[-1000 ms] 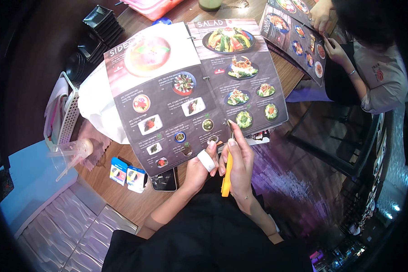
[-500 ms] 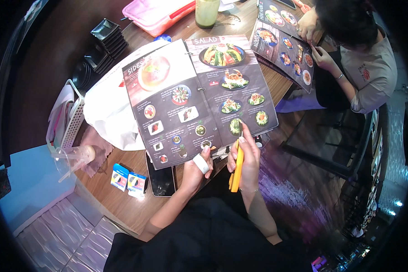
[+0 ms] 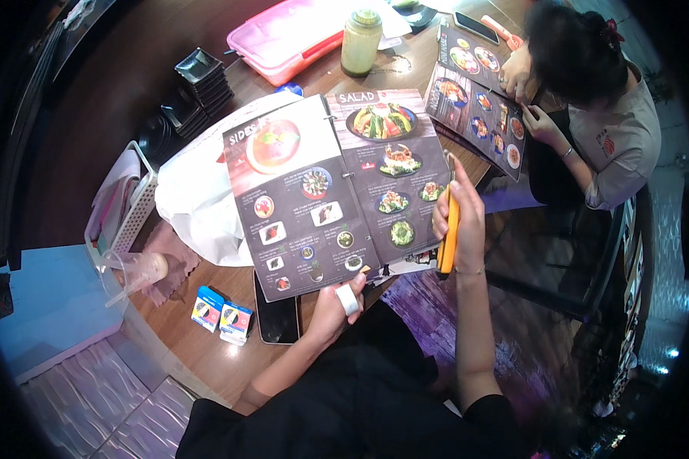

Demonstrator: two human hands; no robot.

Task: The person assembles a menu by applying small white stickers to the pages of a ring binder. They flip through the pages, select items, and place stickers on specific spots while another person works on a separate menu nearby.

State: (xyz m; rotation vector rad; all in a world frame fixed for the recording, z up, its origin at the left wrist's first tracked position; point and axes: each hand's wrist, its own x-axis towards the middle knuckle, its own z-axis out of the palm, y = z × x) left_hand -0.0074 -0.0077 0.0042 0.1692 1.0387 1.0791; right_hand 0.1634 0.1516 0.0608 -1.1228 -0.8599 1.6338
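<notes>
An open menu (image 3: 337, 191) with dark pages and food photos lies on the wooden table (image 3: 207, 352). My left hand (image 3: 331, 310) grips its lower edge, and a white roll of tape (image 3: 348, 299) sits on one finger. My right hand (image 3: 461, 214) is at the right edge of the menu's right page. It holds an orange utility knife (image 3: 448, 229) pointing up along that edge.
A dark phone (image 3: 277, 315) and two small boxes (image 3: 222, 315) lie near the table's front edge. A white bag (image 3: 195, 203), plastic cup (image 3: 134, 271), black dishes (image 3: 203, 76), pink box (image 3: 291, 34) and green bottle (image 3: 360, 42) lie beyond. Another person (image 3: 605, 115) holds a second menu (image 3: 478, 99).
My right hand with the orange knife has moved from the menu's lower edge up along its right edge. My left hand stays on the bottom edge.
</notes>
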